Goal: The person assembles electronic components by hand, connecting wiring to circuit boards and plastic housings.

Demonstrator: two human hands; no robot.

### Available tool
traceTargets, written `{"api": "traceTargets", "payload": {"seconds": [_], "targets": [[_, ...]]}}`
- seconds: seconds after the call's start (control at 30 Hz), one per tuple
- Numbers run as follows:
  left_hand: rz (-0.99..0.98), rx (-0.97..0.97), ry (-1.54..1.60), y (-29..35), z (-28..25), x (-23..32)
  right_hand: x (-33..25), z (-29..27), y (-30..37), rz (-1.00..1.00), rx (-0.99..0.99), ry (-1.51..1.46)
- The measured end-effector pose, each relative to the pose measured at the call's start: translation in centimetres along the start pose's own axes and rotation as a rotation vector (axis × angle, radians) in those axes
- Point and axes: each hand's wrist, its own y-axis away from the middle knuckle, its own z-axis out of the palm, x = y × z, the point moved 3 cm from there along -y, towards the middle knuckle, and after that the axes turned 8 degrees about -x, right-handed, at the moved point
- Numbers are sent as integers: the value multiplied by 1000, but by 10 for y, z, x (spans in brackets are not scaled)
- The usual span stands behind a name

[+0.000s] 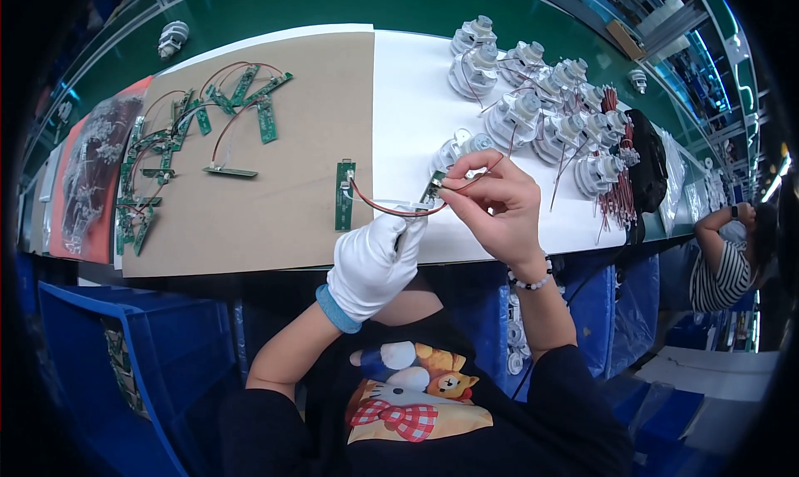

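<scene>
My left hand (pixel 376 259), in a white glove with a blue cuff, grips a small green circuit board (pixel 431 189) that stands tilted above the table. My bare right hand (pixel 506 209) pinches a thin reddish wire (pixel 484 174), thumb and forefinger against the board's upper end; the wire's tip is hidden by the fingers. Red, black and white leads (pixel 379 207) curve from the held board to a longer green circuit board (pixel 344 201) lying on brown cardboard. Just behind my fingers sits a white round unit (pixel 456 146) with a grey cap.
Wired green boards (pixel 175 131) lie in a tangle on the cardboard (pixel 275 219) at left, beside a clear plastic bag (pixel 96 173). Several white units (pixel 512 119) and a bundle of red wires (pixel 616 190) cover the right. Blue crates (pixel 158 327) stand below the table edge. Another person (pixel 722 260) is at far right.
</scene>
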Motion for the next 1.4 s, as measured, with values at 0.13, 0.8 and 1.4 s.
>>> {"api": "traceTargets", "payload": {"seconds": [0.13, 0.8, 1.4], "targets": [[-22, -42, 3, 0, 0, -4, 0, -3, 0, 83, -25, -18], [-173, -229, -21, -26, -27, -7, -7, -5, -5, 522, -158, -538], [171, -755, -132, -160, 22, -1, 31, -13, 60, 401, -120, 439]]}}
